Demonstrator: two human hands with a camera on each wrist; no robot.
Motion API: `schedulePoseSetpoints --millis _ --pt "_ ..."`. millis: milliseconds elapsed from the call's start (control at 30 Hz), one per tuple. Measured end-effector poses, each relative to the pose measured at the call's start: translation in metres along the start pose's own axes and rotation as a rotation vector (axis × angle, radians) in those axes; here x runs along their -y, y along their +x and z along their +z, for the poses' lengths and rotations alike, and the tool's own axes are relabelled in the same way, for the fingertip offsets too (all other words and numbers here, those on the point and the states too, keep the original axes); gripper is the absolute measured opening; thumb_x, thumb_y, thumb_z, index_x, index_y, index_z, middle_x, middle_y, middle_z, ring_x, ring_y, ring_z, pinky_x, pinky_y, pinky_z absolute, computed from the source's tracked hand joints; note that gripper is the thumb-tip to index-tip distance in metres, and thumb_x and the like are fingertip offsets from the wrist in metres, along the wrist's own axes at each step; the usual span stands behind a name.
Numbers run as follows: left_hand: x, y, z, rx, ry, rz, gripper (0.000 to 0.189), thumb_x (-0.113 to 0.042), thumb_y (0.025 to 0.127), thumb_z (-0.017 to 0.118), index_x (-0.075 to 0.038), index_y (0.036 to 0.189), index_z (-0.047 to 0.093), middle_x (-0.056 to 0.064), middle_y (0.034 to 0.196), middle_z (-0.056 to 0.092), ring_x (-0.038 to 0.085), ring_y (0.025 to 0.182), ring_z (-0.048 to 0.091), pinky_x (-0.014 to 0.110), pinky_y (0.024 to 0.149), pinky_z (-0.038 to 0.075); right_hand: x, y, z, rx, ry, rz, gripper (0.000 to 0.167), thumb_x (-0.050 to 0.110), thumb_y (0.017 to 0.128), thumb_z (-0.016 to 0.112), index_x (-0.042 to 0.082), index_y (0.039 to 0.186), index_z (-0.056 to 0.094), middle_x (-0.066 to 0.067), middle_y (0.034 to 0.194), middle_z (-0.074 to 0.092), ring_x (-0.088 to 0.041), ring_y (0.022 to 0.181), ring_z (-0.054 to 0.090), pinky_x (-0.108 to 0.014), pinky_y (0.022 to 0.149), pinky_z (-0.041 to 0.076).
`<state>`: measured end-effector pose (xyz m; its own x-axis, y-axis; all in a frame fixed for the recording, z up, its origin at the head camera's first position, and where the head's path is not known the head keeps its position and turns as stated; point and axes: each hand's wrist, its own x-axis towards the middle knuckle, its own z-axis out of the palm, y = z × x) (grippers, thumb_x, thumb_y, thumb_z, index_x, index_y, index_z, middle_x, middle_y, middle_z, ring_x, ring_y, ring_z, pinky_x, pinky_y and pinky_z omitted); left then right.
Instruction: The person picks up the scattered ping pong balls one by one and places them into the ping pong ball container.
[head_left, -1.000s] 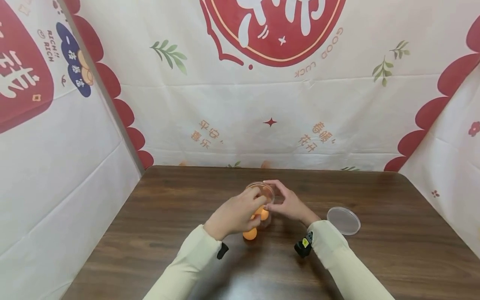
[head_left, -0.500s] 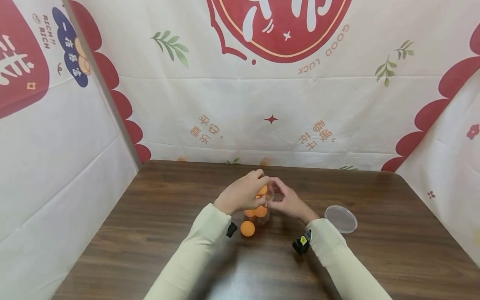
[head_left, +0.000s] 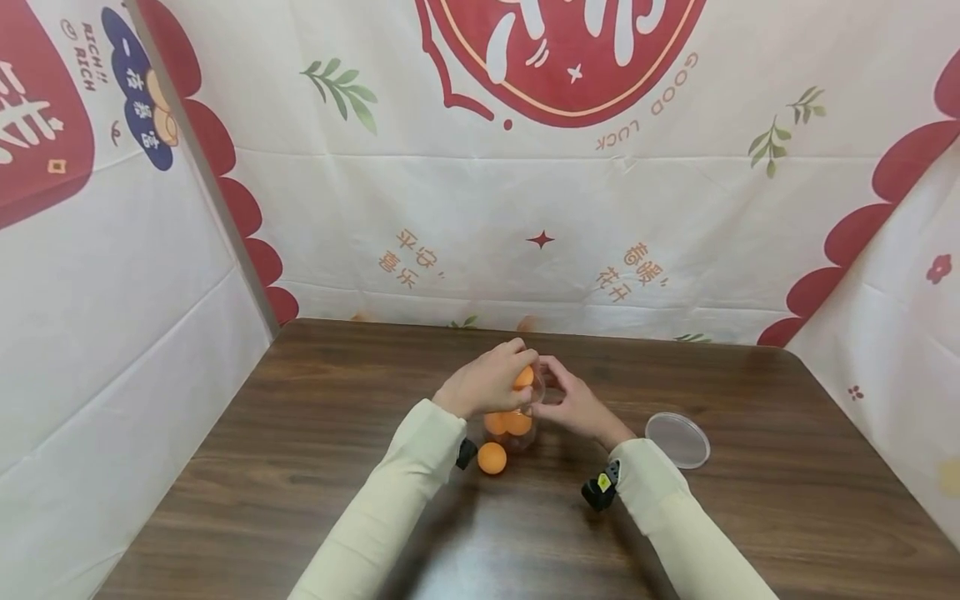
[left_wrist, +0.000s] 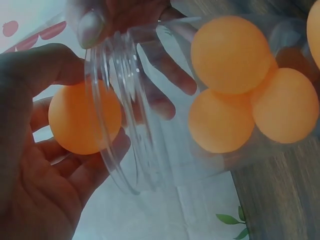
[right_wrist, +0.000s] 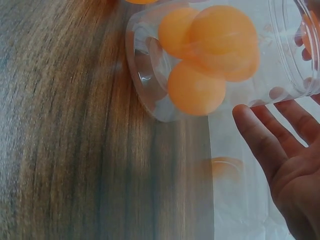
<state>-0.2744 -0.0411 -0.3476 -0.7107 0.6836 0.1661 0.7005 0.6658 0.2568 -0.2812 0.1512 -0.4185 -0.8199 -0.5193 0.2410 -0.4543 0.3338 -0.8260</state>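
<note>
An upright clear plastic jar (head_left: 527, 435) stands on the table with several orange ping-pong balls (right_wrist: 196, 87) at its bottom. At the jar's mouth, my left hand (head_left: 489, 382) holds another orange ping-pong ball (left_wrist: 75, 119) between thumb and fingers. In the left wrist view that ball overlaps the clear rim. My right hand (head_left: 577, 406) grips the jar around its neck from the right side, its fingers spread along the wall in the right wrist view. One loose ping-pong ball (head_left: 492, 458) lies on the table just in front of the jar.
A round clear lid (head_left: 677, 440) lies flat on the dark wooden table (head_left: 315, 467), right of the right forearm. Printed cloth (head_left: 465, 200) hangs behind the table and along both sides. Both wrists carry small black cameras (head_left: 600, 490).
My left hand has lifted from the jar's rim, with a ping-pong ball now showing in its fingers. The right hand keeps its grip on the jar. The last half second shows little movement.
</note>
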Motion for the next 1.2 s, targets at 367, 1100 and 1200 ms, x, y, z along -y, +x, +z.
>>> schedulePoseSetpoints --millis 367,1100,1200 --pt "-0.0005 0.0042 -0.0004 0.077 0.056 -0.040 0.035 -0.023 0.088 0.068 -0.010 0.119 0.059 0.001 0.095 0.050 0.013 0.080 0.048 0.020 0.067 0.041 0.0018 -0.0008 0.0023 -0.014 -0.014 0.014 0.060 0.013 0.083 0.073 0.015 0.134 0.041 -0.017 0.131 0.051 -0.039 0.120 0.050 -0.038 0.087 0.053" --pt "-0.0004 0.0075 -0.0007 0.111 0.073 -0.073 0.045 -0.022 0.086 0.070 -0.008 0.126 0.057 0.002 0.098 0.052 0.012 0.078 0.049 0.020 0.066 0.042 0.0007 -0.0003 0.0010 -0.022 0.001 0.025 0.062 0.013 0.083 0.073 0.016 0.136 0.041 -0.019 0.136 0.048 -0.043 0.124 0.047 -0.055 0.091 0.048" --pt "-0.0011 0.0072 -0.0014 0.109 0.079 -0.073 0.045 -0.022 0.085 0.070 -0.008 0.126 0.057 0.002 0.098 0.052 0.013 0.079 0.048 0.021 0.067 0.042 0.0008 -0.0001 0.0008 -0.017 0.009 0.027 0.062 0.013 0.083 0.073 0.016 0.136 0.041 -0.019 0.135 0.048 -0.043 0.124 0.046 -0.056 0.091 0.047"
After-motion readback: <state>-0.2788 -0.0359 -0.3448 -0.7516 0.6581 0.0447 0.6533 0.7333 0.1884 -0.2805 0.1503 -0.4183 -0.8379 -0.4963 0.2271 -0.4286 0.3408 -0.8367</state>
